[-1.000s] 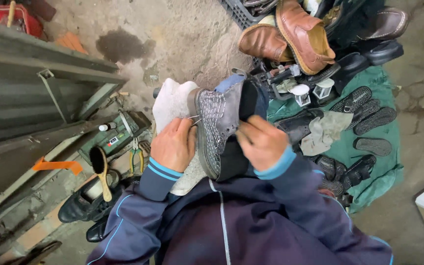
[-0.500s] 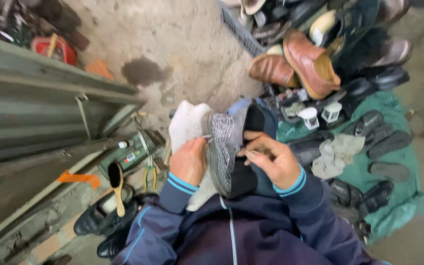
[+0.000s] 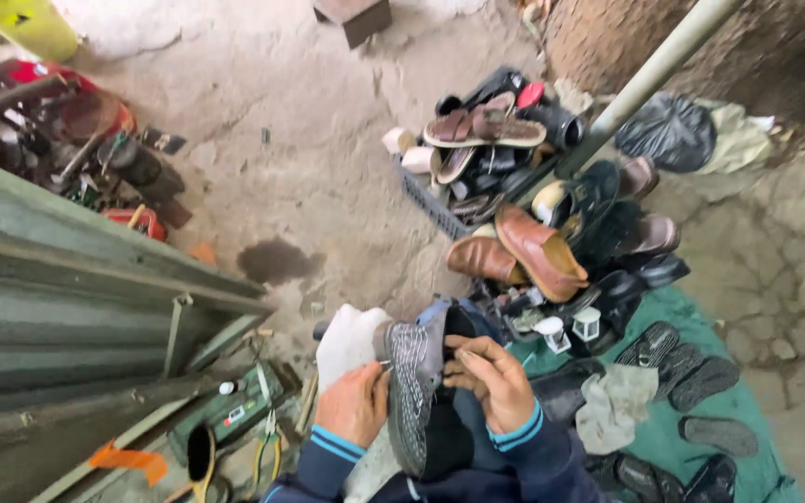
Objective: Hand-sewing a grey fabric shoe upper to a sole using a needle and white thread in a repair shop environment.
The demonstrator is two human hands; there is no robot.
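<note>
**Grey Shoe Held Sole-Up Between Both Hands**

A grey knitted shoe [image 3: 414, 391] is held in the lap, low in the middle of the view, directly between the two hands. Its long axis runs away from the body — one end toward the lap, the other pointing out toward the concrete floor [image 3: 328, 168] — and its patterned sole is turned to the left. The left hand [image 3: 354, 405] is closed around the sole edge from the left side, with what looks like a thin needle or thread pinched at the fingertips; this is too small to be told for certain. The right hand [image 3: 488, 382] is laid over the dark upper from the right, fingers curled and gripping it. Both hands are equally near, touching the shoe on opposite flanks. A white cloth [image 3: 347, 340] is tucked just behind the shoe. Both forearms are drawn in close, sleeves with blue-striped cuffs — wrists bent inward. A pair of brown leather shoes [image 3: 514, 251] lies well apart, ahead and to the right.
</note>
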